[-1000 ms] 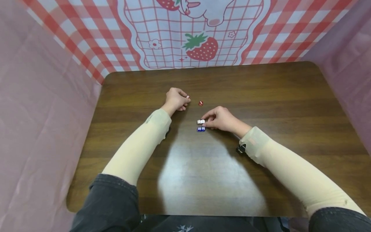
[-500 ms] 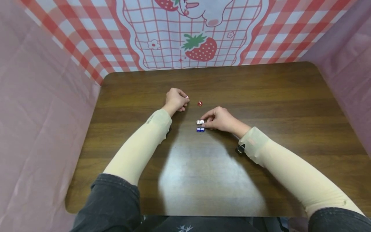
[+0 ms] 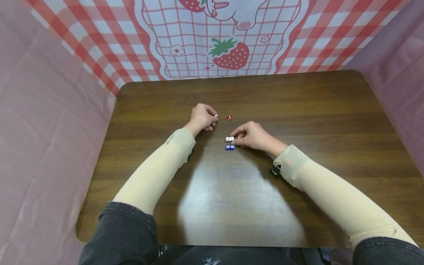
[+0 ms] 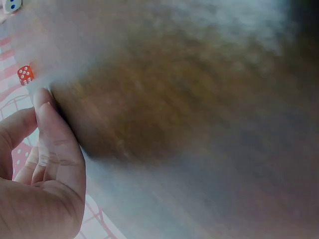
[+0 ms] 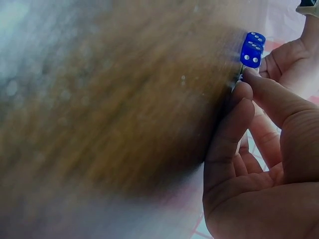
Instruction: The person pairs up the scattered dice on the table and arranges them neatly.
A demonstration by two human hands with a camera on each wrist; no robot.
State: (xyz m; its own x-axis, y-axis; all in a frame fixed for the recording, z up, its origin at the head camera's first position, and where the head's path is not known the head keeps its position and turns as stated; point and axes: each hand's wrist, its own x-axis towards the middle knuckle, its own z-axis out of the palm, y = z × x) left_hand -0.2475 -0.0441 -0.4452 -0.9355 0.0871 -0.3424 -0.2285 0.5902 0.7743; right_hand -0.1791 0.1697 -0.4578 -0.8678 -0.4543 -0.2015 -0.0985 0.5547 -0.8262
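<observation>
Between the thumb and fingers of my left hand (image 3: 202,117) is a small red die (image 3: 216,115), which the fingers hide in the left wrist view. A second red die (image 3: 229,117) lies on the table just to the right of it. My right hand (image 3: 253,136) has its index finger and thumb around the right end of a side-by-side pair of white dice (image 3: 229,139), pinching the right one. Directly nearer me, a pair of blue dice (image 3: 230,147) sits side by side, close to the right thumb; the right wrist view shows these blue dice (image 5: 252,50) beyond the fingertips.
The brown wooden table (image 3: 298,103) has rounded corners and a bright glare patch near its front edge. Behind it hangs a red-and-white checked cloth (image 3: 109,44) with a strawberry print. Pink cloth (image 3: 39,129) hangs at both sides.
My left hand has come slightly toward me with the red die, which now shows a different side. The right hand and the white and blue dice have stayed in place.
</observation>
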